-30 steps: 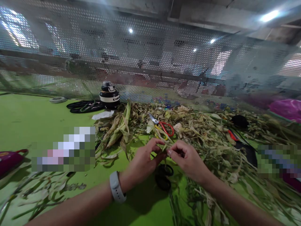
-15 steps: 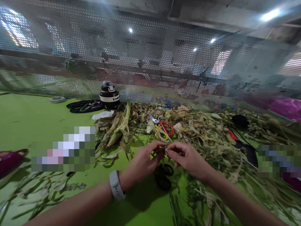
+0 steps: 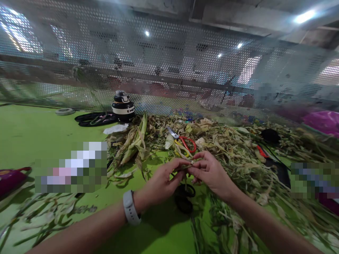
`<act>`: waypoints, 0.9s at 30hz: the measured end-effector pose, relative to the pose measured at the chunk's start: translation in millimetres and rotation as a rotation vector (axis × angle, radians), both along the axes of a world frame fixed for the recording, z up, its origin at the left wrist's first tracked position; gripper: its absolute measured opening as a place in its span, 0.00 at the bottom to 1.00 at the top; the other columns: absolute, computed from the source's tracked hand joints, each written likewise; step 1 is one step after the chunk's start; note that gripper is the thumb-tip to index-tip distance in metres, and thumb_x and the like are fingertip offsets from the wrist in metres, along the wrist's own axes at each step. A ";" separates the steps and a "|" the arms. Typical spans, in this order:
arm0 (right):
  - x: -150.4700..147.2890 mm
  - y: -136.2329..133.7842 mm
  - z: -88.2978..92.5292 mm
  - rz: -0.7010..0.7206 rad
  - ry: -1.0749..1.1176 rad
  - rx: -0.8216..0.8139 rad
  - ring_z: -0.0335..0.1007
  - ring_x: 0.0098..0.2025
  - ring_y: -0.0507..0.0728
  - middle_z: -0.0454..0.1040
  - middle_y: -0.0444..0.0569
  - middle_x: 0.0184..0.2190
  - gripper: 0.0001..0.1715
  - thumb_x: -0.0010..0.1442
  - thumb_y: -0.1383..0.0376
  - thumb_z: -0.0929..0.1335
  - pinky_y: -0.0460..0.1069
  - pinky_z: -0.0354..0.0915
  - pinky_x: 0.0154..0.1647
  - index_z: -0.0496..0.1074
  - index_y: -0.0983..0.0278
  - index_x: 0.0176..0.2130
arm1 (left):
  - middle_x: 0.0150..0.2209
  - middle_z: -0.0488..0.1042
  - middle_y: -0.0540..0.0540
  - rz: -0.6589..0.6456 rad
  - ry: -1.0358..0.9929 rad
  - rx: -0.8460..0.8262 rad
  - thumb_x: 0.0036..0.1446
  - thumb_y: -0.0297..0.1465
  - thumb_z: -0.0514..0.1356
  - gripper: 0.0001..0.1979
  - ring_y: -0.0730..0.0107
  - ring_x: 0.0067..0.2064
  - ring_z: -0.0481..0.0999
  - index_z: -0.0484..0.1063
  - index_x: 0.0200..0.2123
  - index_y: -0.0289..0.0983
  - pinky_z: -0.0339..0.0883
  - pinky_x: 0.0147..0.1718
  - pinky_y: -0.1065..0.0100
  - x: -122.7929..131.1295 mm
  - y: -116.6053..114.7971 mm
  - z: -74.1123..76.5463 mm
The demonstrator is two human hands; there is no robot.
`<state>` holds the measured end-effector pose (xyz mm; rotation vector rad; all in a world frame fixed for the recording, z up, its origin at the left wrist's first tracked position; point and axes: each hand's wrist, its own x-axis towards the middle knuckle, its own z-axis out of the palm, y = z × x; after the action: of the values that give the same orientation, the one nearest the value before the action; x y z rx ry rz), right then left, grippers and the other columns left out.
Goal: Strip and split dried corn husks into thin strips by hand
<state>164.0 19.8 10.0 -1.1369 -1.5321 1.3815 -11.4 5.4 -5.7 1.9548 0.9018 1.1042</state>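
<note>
My left hand [image 3: 165, 178], with a pale watch band at the wrist, is closed in a pinch on a thin piece of dried plant [image 3: 191, 163]. Facing it, my right hand [image 3: 208, 173] has thumb and fingers pinched on the same piece. Fingers hide most of it, so its exact shape cannot be made out. Just beneath the hands, black-handled scissors [image 3: 185, 204] lie on the green surface [image 3: 159, 240], partly in shadow. Beyond the fingertips, red-handled scissors [image 3: 187, 144] rest on the dried leaves with yellow handles [image 3: 182, 151] beside them.
A heap of dried leaves and stalks [image 3: 230, 141] spreads across the back and right. Behind stands a perforated metal screen [image 3: 164, 70]. A black bottle [image 3: 123, 107], a black pouch [image 3: 94, 119] and a white tissue [image 3: 116, 128] are at the back left; loose stems [image 3: 50, 218] lie front left.
My right hand has turned and its fingers have lifted slightly at the fingertips of my left hand. My left hand stays almost in place.
</note>
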 end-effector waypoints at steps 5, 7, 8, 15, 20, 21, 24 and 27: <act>2.3 -1.9 9.1 0.089 0.119 -0.280 0.71 0.20 0.51 0.73 0.44 0.22 0.11 0.52 0.62 0.63 0.43 0.58 0.19 0.63 0.64 0.37 | 0.41 0.73 0.45 -0.082 0.013 -0.050 0.58 0.25 0.51 0.12 0.66 0.43 0.71 0.69 0.44 0.39 0.64 0.44 0.65 -1.6 -1.3 5.5; 2.2 -2.0 9.5 0.115 0.125 -0.356 0.69 0.17 0.51 0.71 0.43 0.18 0.10 0.55 0.59 0.62 0.42 0.55 0.15 0.63 0.64 0.32 | 0.43 0.72 0.45 -0.130 0.022 -0.038 0.58 0.25 0.51 0.12 0.66 0.45 0.70 0.67 0.44 0.39 0.63 0.46 0.65 -1.8 -2.1 6.5; 1.9 -1.9 9.2 0.121 0.113 -0.372 0.67 0.16 0.50 0.70 0.42 0.17 0.11 0.56 0.58 0.62 0.41 0.53 0.14 0.63 0.64 0.30 | 0.44 0.72 0.44 -0.154 0.017 -0.036 0.58 0.25 0.51 0.12 0.67 0.45 0.70 0.66 0.45 0.39 0.63 0.46 0.65 -1.8 -2.5 6.6; 1.3 -1.8 10.4 0.118 -0.052 -0.317 0.48 0.08 0.43 0.63 0.35 0.11 0.15 0.54 0.54 0.65 0.40 0.41 0.09 0.62 0.63 0.26 | 0.42 0.66 0.43 -0.213 -0.045 0.004 0.58 0.25 0.52 0.12 0.68 0.44 0.70 0.58 0.46 0.39 0.64 0.44 0.67 -0.6 -3.7 2.0; 3.3 0.3 9.9 0.164 -0.164 -0.262 0.41 0.10 0.44 0.55 0.33 0.09 0.13 0.53 0.59 0.65 0.41 0.37 0.10 0.61 0.63 0.24 | 0.42 0.65 0.44 -0.245 -0.028 -0.052 0.58 0.27 0.52 0.12 0.68 0.44 0.69 0.57 0.45 0.39 0.63 0.44 0.67 -0.5 -5.7 1.4; 3.4 0.8 9.4 0.134 -0.178 -0.205 0.42 0.11 0.44 0.54 0.33 0.10 0.12 0.52 0.59 0.65 0.41 0.38 0.12 0.61 0.63 0.24 | 0.41 0.66 0.44 -0.241 -0.044 -0.108 0.58 0.28 0.53 0.12 0.69 0.42 0.69 0.57 0.46 0.39 0.63 0.41 0.68 -0.7 -5.3 2.0; 3.0 1.0 8.0 0.039 -0.217 0.039 0.48 0.17 0.45 0.57 0.36 0.15 0.12 0.53 0.59 0.66 0.42 0.45 0.16 0.63 0.65 0.25 | 0.32 0.66 0.50 -0.283 -0.124 -0.403 0.58 0.32 0.54 0.14 0.74 0.32 0.67 0.57 0.47 0.39 0.62 0.31 0.72 -1.9 -1.4 4.4; 2.4 -0.6 6.0 0.026 -0.272 0.214 0.50 0.20 0.47 0.59 0.38 0.18 0.13 0.56 0.57 0.65 0.43 0.48 0.19 0.64 0.65 0.28 | 0.29 0.66 0.52 -0.367 -0.194 -0.668 0.55 0.34 0.58 0.11 0.76 0.29 0.65 0.65 0.41 0.36 0.60 0.31 0.72 -3.3 3.1 7.1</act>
<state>166.4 19.3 16.0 -1.2100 -1.8435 1.0804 -14.7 8.5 1.3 1.3575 0.6561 0.6489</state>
